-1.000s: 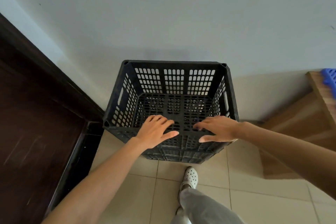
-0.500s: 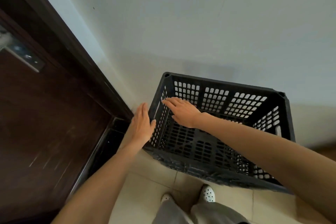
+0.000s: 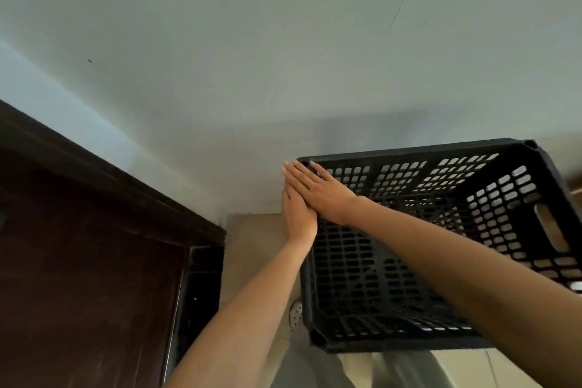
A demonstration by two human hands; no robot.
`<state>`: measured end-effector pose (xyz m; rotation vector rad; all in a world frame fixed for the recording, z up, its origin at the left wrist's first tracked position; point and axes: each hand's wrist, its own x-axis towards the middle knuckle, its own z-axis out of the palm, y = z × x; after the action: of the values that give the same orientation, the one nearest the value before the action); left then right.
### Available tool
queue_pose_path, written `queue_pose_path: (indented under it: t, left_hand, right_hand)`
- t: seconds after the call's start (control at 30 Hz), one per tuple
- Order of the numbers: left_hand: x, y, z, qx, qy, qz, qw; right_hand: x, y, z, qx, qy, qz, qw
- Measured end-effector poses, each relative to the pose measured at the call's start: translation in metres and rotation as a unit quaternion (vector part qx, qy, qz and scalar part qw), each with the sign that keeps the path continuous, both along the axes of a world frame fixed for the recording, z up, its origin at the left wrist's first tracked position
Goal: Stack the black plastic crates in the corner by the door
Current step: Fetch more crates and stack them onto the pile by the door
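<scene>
A black plastic crate (image 3: pixel 441 246) with perforated walls sits at the right, its open top facing me, close to the pale wall. My left hand (image 3: pixel 297 217) lies flat with straight fingers against the outside of the crate's left wall. My right hand (image 3: pixel 318 189) reaches across with straight fingers laid over the top left rim, partly covering my left hand. Neither hand curls around the crate. What the crate rests on is hidden.
A dark wooden door (image 3: pixel 78 261) and its frame (image 3: pixel 201 264) fill the lower left. Beige floor tile (image 3: pixel 252 236) shows between door frame and crate. A white perforated shoe (image 3: pixel 296 315) peeks out by the crate's near left corner.
Both hands moved from the crate's near rim to its left side. The crate now appears further right in view, with a wider gap to the door frame.
</scene>
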<state>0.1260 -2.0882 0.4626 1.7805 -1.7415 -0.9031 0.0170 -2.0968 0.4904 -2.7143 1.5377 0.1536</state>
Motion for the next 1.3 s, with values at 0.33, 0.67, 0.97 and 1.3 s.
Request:
queue_pose_path:
  t: [0.33,0.67,0.97,1.3]
  left_hand:
    - [0.002,-0.001,-0.008,-0.013,-0.042,-0.037,0.998]
    - [0.018,-0.036,0.030,-0.065,-0.146,-0.211,0.964]
    - [-0.107,-0.047,0.057,-0.169,-0.164,-0.529,0.815]
    - [-0.275,-0.018,0.068,-0.199,-0.183,-0.507,0.818]
  right_hand:
    - [0.006,0.003,-0.014,-0.017,-0.001,-0.046,0.999]
    - [-0.032,0.044,0.025,0.059,-0.140,-0.258,0.954]
    - [-0.213,0.128,0.062,-0.145,-0.260,-0.568,0.767]
    - [-0.328,0.157,0.044,-0.033,-0.177,-0.595,0.783]
